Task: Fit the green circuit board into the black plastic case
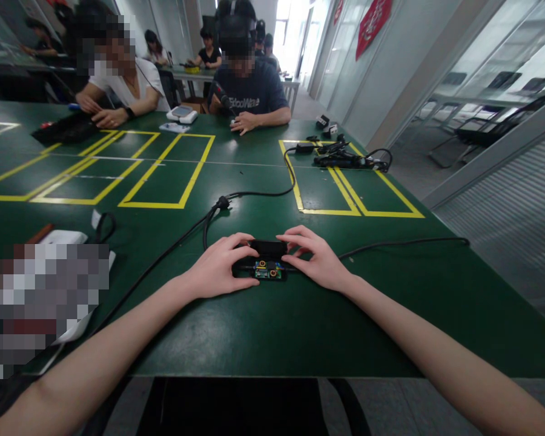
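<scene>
An opened black power adapter lies on the green table in front of me, its circuit board [262, 273] showing copper-coloured coils inside the lower shell. Just behind the board, the black adapter cover [269, 249] is held up on its long side. My left hand [220, 266] has its fingers at the cover's left end, while its thumb rests by the lower shell's front left corner. At the cover's right end, my right hand [320, 257] pinches it between fingers and thumb. Cables leave the adapter on both sides, partly hidden under my hands.
A black cord with a plug [223, 203] runs across the table [345, 339]. More adapters and cables [345, 158] are piled at the back right, among yellow tape outlines. White items, partly blurred, lie at left. Two people work across the table, near a black tray [66, 130].
</scene>
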`<state>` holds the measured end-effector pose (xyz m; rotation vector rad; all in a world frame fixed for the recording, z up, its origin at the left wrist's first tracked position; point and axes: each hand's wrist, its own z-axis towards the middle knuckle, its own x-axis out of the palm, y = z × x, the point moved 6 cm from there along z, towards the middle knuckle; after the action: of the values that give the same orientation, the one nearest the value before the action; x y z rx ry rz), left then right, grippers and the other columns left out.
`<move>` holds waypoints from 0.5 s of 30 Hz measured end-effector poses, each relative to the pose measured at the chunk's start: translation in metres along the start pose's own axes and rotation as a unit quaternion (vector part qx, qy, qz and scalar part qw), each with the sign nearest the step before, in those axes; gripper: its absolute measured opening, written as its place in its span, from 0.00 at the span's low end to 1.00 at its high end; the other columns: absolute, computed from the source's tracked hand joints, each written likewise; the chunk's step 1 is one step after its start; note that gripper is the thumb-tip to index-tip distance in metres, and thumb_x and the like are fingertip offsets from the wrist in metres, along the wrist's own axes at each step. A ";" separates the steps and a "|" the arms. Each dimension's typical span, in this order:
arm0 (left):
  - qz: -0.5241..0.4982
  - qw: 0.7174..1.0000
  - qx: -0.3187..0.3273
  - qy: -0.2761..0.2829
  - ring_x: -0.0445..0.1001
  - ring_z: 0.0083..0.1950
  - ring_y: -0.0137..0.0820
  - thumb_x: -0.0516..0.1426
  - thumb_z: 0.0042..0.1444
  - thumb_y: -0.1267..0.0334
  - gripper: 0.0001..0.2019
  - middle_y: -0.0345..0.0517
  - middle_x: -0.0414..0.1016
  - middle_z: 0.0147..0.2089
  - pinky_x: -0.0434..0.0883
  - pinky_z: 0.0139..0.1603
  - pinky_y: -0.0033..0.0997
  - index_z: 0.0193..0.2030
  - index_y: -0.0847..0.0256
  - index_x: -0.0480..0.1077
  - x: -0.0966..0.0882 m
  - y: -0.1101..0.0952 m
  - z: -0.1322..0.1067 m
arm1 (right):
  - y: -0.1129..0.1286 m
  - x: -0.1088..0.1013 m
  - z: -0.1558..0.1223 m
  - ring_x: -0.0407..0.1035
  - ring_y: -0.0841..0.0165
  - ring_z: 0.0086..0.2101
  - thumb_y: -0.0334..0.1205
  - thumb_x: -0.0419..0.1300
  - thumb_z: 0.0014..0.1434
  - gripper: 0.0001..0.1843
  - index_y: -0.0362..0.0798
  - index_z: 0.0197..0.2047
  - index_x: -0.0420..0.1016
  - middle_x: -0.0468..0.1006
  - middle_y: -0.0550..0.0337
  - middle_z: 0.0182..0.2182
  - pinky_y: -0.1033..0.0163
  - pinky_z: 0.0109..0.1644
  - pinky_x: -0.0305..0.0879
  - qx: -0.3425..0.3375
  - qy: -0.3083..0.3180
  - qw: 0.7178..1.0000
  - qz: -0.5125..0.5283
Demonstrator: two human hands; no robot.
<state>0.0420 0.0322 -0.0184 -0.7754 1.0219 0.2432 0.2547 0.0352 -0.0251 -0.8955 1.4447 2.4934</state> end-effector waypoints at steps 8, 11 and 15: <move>-0.009 1.000 0.000 0.006 0.75 0.61 0.47 0.71 0.53 0.57 0.22 0.54 0.71 0.64 0.73 0.63 0.51 0.53 0.55 0.74 -0.001 -0.001 0.001 | -0.001 0.000 0.000 0.77 0.65 0.44 0.36 0.63 0.65 0.15 0.52 0.54 0.81 0.76 0.52 0.52 0.59 0.41 0.82 -0.005 0.008 1.000 0.006; -0.021 1.000 -0.012 0.008 0.78 0.57 0.46 0.71 0.52 0.57 0.28 0.52 0.74 0.60 0.75 0.58 0.48 0.58 0.54 0.69 -0.001 -0.001 0.002 | 0.001 0.001 0.001 0.77 0.65 0.44 0.36 0.63 0.65 0.13 0.51 0.52 0.81 0.79 0.52 0.50 0.60 0.41 0.81 -0.016 0.018 1.000 0.014; -0.028 0.999 -0.014 0.010 0.78 0.54 0.44 0.71 0.53 0.58 0.34 0.50 0.77 0.56 0.75 0.58 0.46 0.65 0.54 0.64 -0.001 -0.001 0.001 | 0.008 0.003 0.001 0.78 0.64 0.44 0.36 0.63 0.66 0.08 0.50 0.47 0.82 0.81 0.52 0.45 0.60 0.41 0.79 -0.041 0.034 0.998 0.024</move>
<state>0.0424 0.0326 -0.0169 -0.8323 1.0169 0.2027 0.2490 0.0314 -0.0204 -0.9802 1.4084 2.5979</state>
